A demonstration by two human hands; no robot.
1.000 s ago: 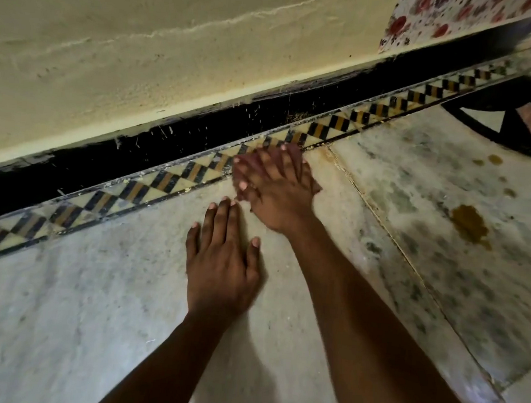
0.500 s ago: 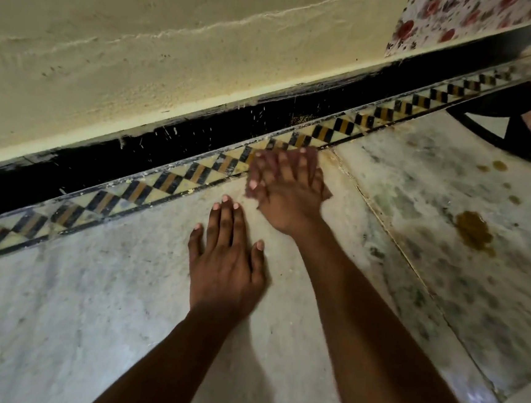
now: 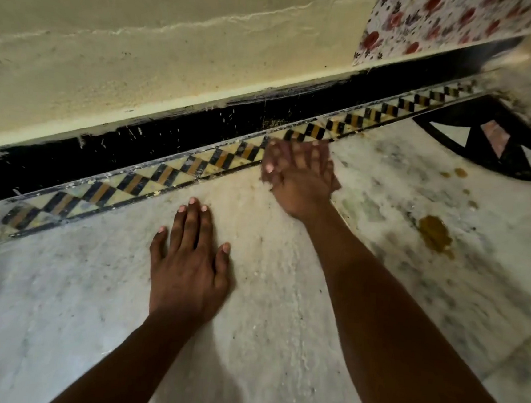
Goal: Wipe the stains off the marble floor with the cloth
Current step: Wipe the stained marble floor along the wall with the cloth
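marble floor (image 3: 281, 299): I see pale veined slabs, dull and grimy | stains (image 3: 434, 234): brown-yellow blotches (one large, several small drops) at right, near the patterned border | cloth (image 3: 334, 183): only a blurred tan corner shows, flat on the floor.

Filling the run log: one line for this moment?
left hand flat on marble floor | right hand, blurred, by patterned border | brown stains remain

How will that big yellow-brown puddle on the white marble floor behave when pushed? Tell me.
The yellow-brown puddle looks pooled and thick, so it is probably still wet and likely to smear, not flake. Smaller drops nearby suggest it spreads easily.
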